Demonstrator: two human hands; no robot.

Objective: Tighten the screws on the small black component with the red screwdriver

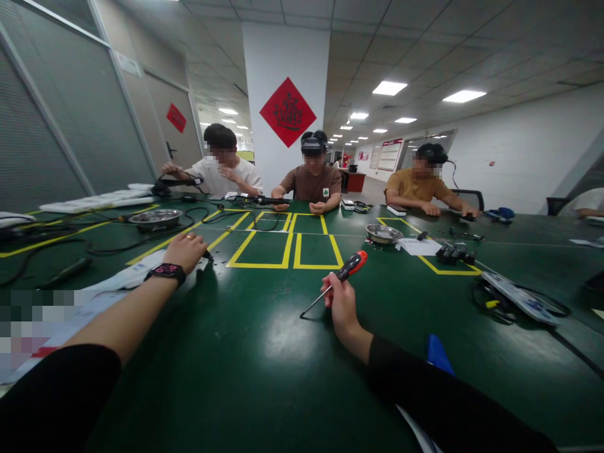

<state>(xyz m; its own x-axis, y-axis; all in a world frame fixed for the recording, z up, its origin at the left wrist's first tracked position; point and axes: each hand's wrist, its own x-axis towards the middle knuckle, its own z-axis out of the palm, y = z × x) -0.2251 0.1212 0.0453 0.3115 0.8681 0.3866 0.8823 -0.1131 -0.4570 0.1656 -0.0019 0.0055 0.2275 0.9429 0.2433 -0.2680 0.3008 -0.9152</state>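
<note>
Currently, the right hand (342,302) grasps the screwdriver (350,265), its tip toward 8 o'clock; near 9 o'clock, the left hand (185,253) meets a black piece (208,256), hold unclear

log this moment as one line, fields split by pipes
right hand: holds red-and-black screwdriver, tip down | left hand: at small dark item, grip unclear | green table: yellow tape outlines, metal bowl at right

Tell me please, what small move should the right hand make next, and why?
Perhaps the right hand should slide its grip up the screwdriver: it holds it low, near where shaft meets handle, most of the handle stands free, and the tip points down toward the table. A fuller hold would likely steer better.
</note>
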